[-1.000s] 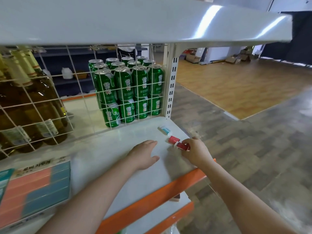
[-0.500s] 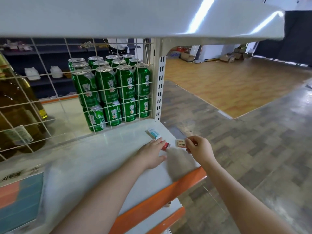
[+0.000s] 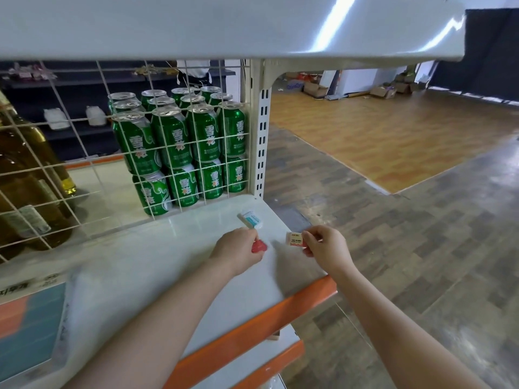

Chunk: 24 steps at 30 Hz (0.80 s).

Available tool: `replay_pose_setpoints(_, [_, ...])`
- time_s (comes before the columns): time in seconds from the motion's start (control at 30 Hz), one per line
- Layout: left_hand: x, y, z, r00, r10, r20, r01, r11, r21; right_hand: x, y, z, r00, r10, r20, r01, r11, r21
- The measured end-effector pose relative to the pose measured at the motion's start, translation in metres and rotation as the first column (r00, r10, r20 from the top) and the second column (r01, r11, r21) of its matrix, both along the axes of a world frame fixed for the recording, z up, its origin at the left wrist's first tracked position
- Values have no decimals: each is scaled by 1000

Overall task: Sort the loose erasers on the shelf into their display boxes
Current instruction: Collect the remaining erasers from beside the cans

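Observation:
A white eraser with a red sleeve marked 2B (image 3: 295, 238) is pinched in my right hand (image 3: 327, 249), lifted just above the right end of the white shelf (image 3: 157, 265). My left hand (image 3: 238, 252) lies over a red-wrapped eraser (image 3: 259, 246) on the shelf, its fingers curled on it; only the eraser's right end shows. A white eraser with a teal sleeve (image 3: 250, 219) lies loose on the shelf just beyond my left hand. A display box (image 3: 25, 329) with orange and teal panels sits at the far left, partly cut off.
A wire grid (image 3: 84, 153) backs the shelf, with stacked green cans (image 3: 179, 144) and brown bottles (image 3: 25, 189) behind it. Another shelf board (image 3: 224, 26) hangs close overhead. An orange strip (image 3: 252, 329) edges the shelf front; open floor lies to the right.
My right hand lifted the 2B eraser off the shelf. My left hand slid forward onto the red-wrapped eraser. The view swung right, pushing the display box toward the left edge.

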State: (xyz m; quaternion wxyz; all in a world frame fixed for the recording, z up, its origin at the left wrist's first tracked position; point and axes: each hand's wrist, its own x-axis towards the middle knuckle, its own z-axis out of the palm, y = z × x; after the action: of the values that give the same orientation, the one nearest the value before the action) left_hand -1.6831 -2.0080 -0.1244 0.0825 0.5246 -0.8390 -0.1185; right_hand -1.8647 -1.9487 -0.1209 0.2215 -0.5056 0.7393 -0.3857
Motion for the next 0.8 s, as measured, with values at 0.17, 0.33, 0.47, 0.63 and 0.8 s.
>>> replay_pose_setpoints(0.17, [12, 7, 8, 995, 82, -54, -79, 996, 47, 4, 3, 1, 1000, 29, -3, -29, 999, 42])
replay_pose_setpoints(0.33, [22, 9, 5, 987, 102, -126, -94, 993, 70, 11, 3, 3, 988, 66, -137, -47, 989, 139])
replay_pose_setpoints(0.47, [30, 12, 3, 956, 142, -257, -114, 986, 121, 17, 5, 6, 975, 127, -181, -86, 972, 219])
replay_pose_setpoints(0.63, [43, 14, 4, 871, 226, -436, -163, 971, 176, 26, 2, 4, 948, 223, -228, -160, 951, 264])
replay_pose_setpoints(0.8, [59, 18, 5, 762, 318, -565, -205, 945, 255, 45, -2, 8, 927, 293, -234, -239, 942, 235])
